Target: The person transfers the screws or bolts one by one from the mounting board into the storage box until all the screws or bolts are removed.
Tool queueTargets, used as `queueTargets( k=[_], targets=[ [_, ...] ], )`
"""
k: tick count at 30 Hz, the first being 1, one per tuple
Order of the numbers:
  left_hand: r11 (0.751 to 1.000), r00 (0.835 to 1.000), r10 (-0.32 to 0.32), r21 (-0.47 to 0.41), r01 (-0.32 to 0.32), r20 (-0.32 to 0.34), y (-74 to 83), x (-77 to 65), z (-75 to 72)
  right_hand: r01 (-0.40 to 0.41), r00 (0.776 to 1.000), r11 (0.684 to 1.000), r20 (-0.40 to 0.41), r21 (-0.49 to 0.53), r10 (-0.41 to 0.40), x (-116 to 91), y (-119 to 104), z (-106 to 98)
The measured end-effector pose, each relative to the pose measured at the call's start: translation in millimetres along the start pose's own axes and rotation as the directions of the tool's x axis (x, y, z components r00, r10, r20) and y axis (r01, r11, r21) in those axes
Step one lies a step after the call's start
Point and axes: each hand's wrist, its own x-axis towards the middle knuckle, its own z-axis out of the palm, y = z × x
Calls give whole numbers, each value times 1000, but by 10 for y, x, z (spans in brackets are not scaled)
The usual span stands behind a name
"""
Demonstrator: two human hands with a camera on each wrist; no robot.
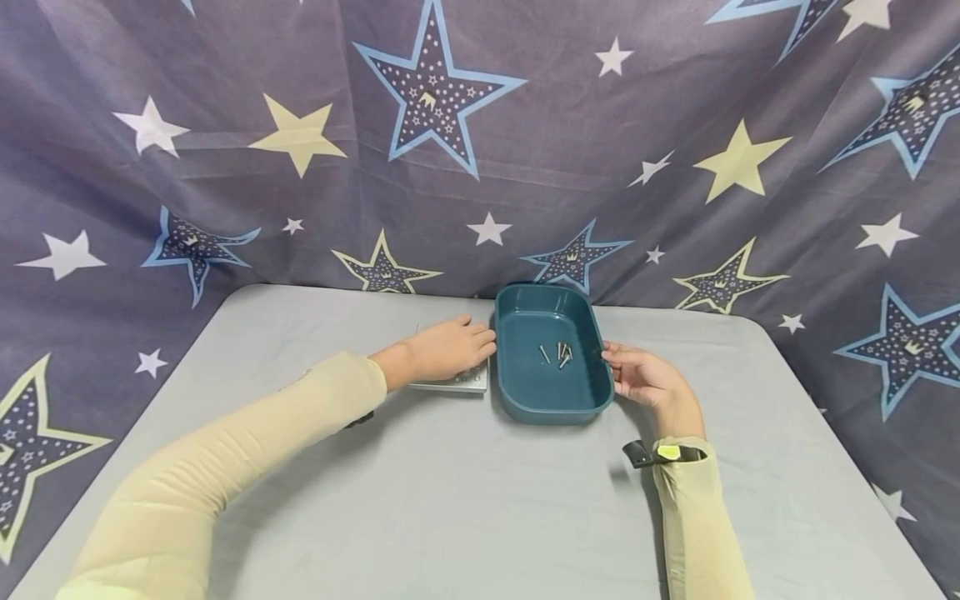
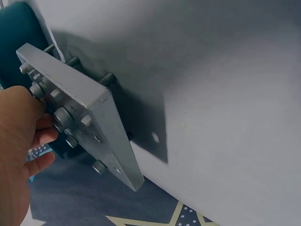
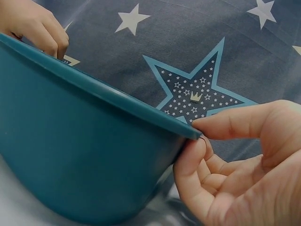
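My left hand reaches over a silver metal plate set with several bolts. In the left wrist view its thumb and fingers are bent in at a bolt head near the plate's end; the pinched spot itself is partly hidden. Threaded bolt ends stick out from the plate's other face. Right beside the plate stands a deep teal bin with rounded corners. My right hand pinches the bin's right rim between thumb and index finger. Several small screws lie on the bin's floor.
A pale grey cloth covers the table. Behind it hangs a dark curtain printed with stars, close against the table's far edge. A black strap circles the right wrist.
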Motion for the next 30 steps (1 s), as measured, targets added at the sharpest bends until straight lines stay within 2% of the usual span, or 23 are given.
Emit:
queueTargets(
  k=[30],
  targets=[
    [999, 1000, 0, -48, 1, 16, -13, 24, 3, 10, 1000, 999, -1, 41, -10, -13, 8, -4]
  ],
)
